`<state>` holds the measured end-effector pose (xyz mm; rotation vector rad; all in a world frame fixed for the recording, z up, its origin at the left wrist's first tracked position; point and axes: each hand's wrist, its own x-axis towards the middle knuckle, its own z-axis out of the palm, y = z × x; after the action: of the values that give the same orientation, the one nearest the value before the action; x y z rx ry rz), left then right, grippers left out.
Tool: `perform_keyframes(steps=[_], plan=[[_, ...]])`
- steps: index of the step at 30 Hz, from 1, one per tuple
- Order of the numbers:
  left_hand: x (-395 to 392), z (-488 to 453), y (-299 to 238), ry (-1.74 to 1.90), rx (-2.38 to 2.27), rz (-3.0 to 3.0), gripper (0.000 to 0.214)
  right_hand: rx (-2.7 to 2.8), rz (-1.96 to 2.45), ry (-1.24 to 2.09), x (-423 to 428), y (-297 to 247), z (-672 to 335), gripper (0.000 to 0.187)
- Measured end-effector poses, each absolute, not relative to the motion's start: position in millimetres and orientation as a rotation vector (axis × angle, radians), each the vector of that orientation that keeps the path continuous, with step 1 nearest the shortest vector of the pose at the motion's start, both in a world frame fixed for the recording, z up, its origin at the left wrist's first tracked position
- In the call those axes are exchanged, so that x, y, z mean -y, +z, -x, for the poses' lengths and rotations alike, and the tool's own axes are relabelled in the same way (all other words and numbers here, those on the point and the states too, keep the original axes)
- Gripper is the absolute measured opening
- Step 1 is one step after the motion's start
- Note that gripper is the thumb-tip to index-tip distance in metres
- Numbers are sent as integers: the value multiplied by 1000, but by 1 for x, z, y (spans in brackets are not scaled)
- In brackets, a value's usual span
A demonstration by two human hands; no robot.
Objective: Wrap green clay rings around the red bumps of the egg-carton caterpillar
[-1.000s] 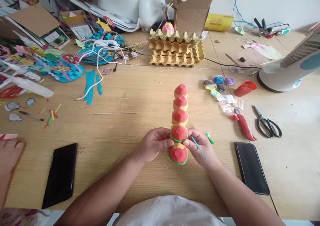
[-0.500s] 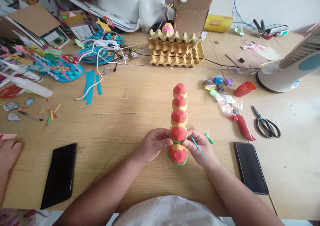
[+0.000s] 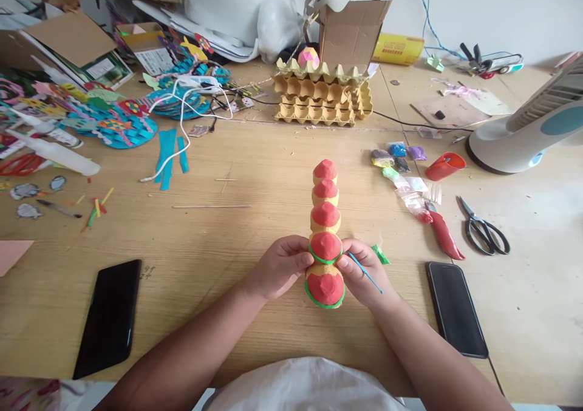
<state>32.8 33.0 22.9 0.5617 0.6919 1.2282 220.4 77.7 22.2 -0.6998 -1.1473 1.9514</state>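
Seen from above, a person sits at the middle of the near edge of a cluttered wooden bench (image 3: 255, 174). Both hands meet on a painted egg-carton strip (image 3: 325, 213) that lies on the bench and runs straight away from the person toward the far edge. The strip has five yellow bumps in a row, each capped in red, and the two nearest bumps are ringed in green.

The left hand (image 3: 282, 266) is curled, its thumb and fingertips pressed against the left side of the strip at the second-nearest bump. The right hand (image 3: 357, 279) is also curled, fingertips against the strip's right side, and it grips a thin blue tool (image 3: 365, 273) that slants out toward the right.

A small green packet (image 3: 380, 254) lies just beside the right hand. Toward the right edge are a black phone (image 3: 455, 308), a red-handled knife (image 3: 443, 236), black scissors (image 3: 485, 235), a red cup (image 3: 445, 165), small bags of coloured clay (image 3: 401, 156) and a white fan (image 3: 528, 132). A second black phone (image 3: 109, 317) lies near the near-left corner. A stack of egg trays (image 3: 321, 92) stands at the far edge, with paper scraps scattered in the far-left corner.
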Motion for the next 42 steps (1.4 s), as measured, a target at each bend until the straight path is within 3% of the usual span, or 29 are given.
perform_keyframes(steps=[10,20,26,34,39,42], plan=[[-32,-30,18,1244,-745,-704,23,1107,773,1886,-73,20,-218,33],[-32,-28,21,1262,-675,-745,22,1175,635,2005,-75,21,-220,26],[-33,-31,30,1147,-569,-546,62,1207,604,1994,-79,20,-222,20],[-34,-34,36,1121,-610,-325,36,1516,615,1889,-85,32,-226,25],[-37,-29,36,1139,-600,-230,33,1545,834,1658,-91,30,-241,50],[-37,-27,36,1136,-576,-166,29,1518,907,1521,-91,31,-247,40]])
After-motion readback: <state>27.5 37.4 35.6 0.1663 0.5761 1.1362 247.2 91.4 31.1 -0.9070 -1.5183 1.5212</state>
